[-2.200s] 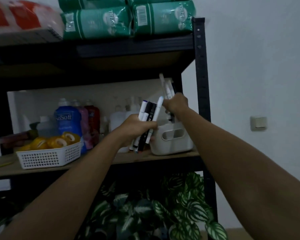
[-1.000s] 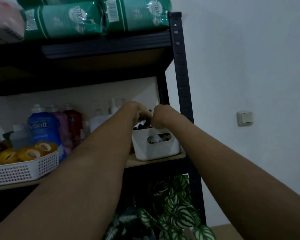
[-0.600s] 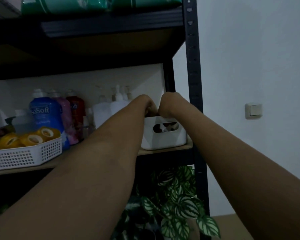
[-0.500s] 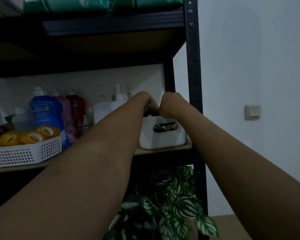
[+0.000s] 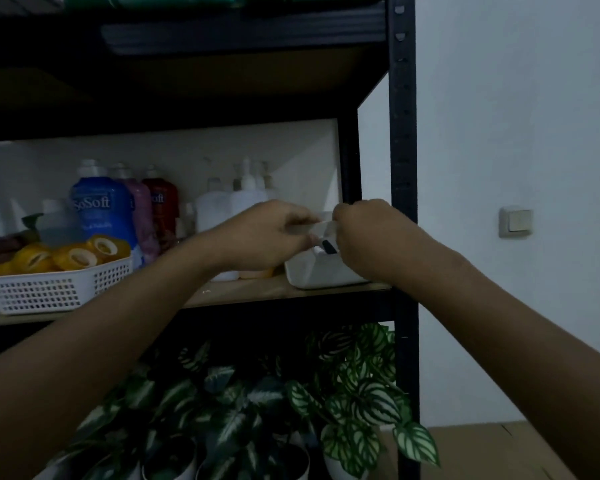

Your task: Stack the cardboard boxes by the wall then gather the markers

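Both hands meet over one white caddy (image 5: 321, 273) standing at the right end of the wooden shelf (image 5: 243, 292); the left hand (image 5: 271, 233) has its fingers curled and pinches one end of a pale marker (image 5: 310, 228) that lies roughly level above the caddy; the right hand (image 5: 364, 233) is curled at the marker's other end, though whether it actually grips it I cannot tell, since the back of the hand hides the fingers; one dark marker cap (image 5: 328, 246) shows just below, between the hands at the caddy's rim; any more markers inside are hidden, so no fuller count is possible. On the same shelf to the left sits one white perforated basket (image 5: 59, 289) with at least three yellow tape rolls (image 5: 77, 258) visible in it; behind it stand three coloured bottles; the blue bottle (image 5: 101, 209) reads "SoSoft"; the pink bottle (image 5: 141, 209) shows no legible writing; the red bottle (image 5: 161, 202) shows only the letters "oft"; further right are about three white bottles (image 5: 229, 206), their labels unreadable. One wall switch (image 5: 516, 222) is on the wall to the right; leafy potted plants (image 5: 326, 393) fill the level below the shelf.
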